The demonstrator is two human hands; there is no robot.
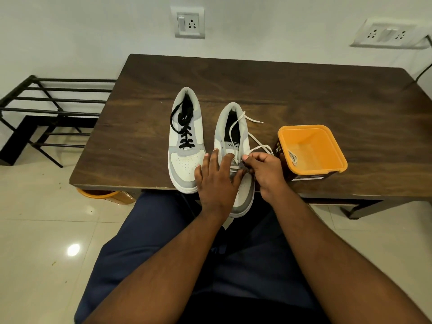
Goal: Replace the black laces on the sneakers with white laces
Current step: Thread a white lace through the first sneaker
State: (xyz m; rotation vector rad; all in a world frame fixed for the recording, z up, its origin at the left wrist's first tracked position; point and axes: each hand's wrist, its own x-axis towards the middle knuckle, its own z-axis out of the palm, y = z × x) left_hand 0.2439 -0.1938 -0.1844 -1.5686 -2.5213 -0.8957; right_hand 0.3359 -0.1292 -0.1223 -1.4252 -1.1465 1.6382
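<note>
Two white-and-grey sneakers lie on the dark wooden table [304, 90], toes toward me. The left sneaker [185, 141] carries a black lace [185, 130]. The right sneaker [233, 136] overhangs the table's near edge and has a white lace [251, 136] threaded only through its lowest eyelets, the loose ends trailing to the right. My left hand [216, 178] rests flat with straight fingers on the right sneaker's forefoot. My right hand [264, 171] pinches the white lace beside the lower eyelets.
An open orange tub [327, 164] with a white lace [292, 157] inside stands right of the right sneaker. A black metal rack [53, 108] is on the floor to the left. An orange container [102, 195] sits under the table's near-left corner. My legs are below the table edge.
</note>
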